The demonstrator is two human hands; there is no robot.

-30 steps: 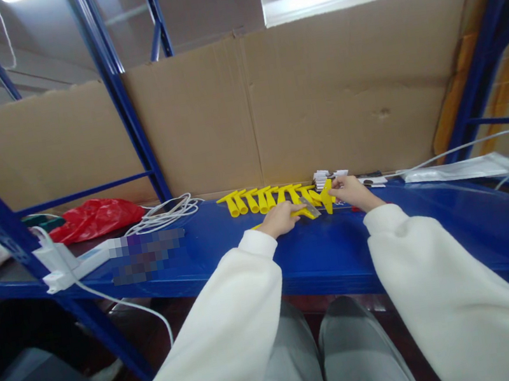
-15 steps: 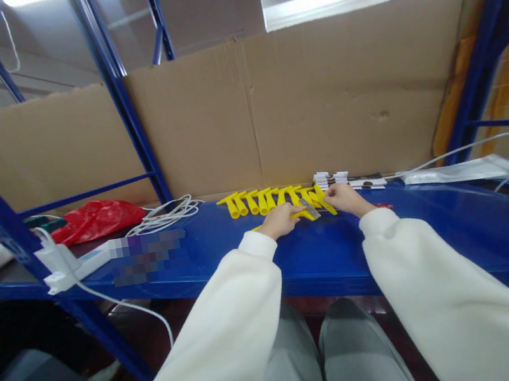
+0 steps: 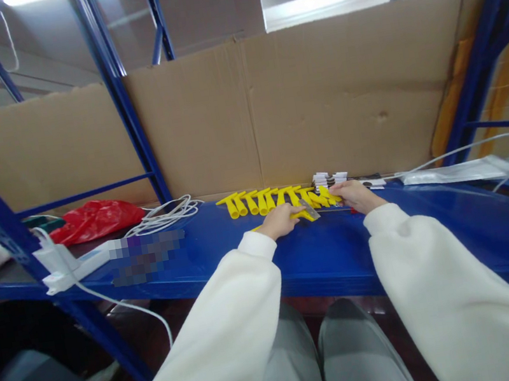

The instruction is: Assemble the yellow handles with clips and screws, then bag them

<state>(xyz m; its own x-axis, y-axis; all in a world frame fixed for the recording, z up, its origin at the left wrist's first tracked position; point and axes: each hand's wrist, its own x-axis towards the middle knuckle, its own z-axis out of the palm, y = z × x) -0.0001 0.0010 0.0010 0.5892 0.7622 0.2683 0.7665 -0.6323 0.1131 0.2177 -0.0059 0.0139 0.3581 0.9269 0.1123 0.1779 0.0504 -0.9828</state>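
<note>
My left hand (image 3: 281, 221) is closed around a yellow-handled scraper (image 3: 306, 214), whose flat grey blade points right, low over the blue tabletop. Its fingers hide most of the handle. Just to the right, my right hand (image 3: 356, 195) pinches a small yellow plastic piece (image 3: 335, 197), partly covered by the fingertips. Behind my left hand, several T-shaped yellow plastic pieces (image 3: 252, 204) with round tubular stems lie side by side in a row. The row's right end runs up beside the blade and my right fingers.
White clip-like pieces (image 3: 321, 180) are stacked behind my right hand. A cardboard panel (image 3: 317, 97) backs the blue table (image 3: 226, 253). Leftward lie coiled white cable (image 3: 173, 211), a red plastic bag (image 3: 97, 219) and a power strip (image 3: 87, 262). A white strip (image 3: 455, 174) lies at right.
My right hand has moved slightly right, and the yellow piece at its fingertips has shifted and turned with it. My left hand and the scraper have stayed in place.
</note>
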